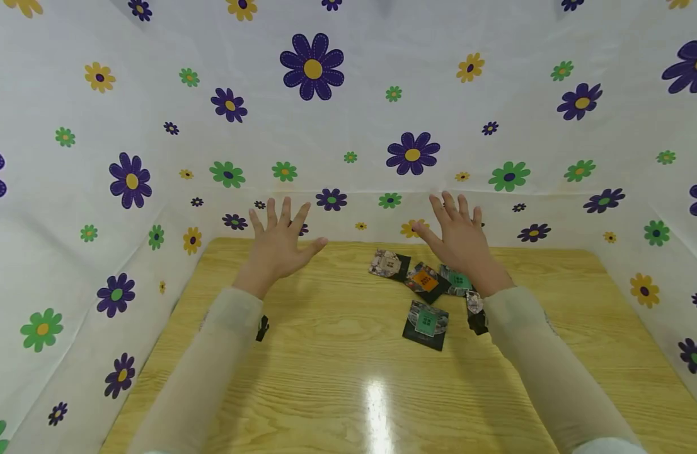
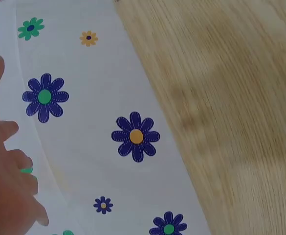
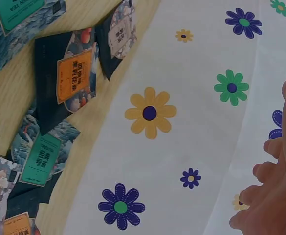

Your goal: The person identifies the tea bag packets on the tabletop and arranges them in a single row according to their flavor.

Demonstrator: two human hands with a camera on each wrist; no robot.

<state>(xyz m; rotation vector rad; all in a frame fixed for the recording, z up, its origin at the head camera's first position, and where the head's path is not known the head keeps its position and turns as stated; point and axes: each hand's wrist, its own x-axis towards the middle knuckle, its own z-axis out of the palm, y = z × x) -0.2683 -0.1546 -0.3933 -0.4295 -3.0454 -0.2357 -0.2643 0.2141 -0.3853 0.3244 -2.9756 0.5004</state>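
Both hands hover over the far part of the wooden table, palms down with fingers spread. My left hand holds nothing; a small black item shows beside its sleeve, mostly hidden by the forearm. My right hand, also holding nothing, is close to several flat tea packets. Among them are a packet with an orange label, one with a green label and one with a beige label. Nearer to me lies another green-labelled packet. The right forearm partly covers a packet at its edge.
White cloth printed with purple, green and yellow flowers rises behind the table and along both sides. The table has a light wood grain, with a bright reflection near its front.
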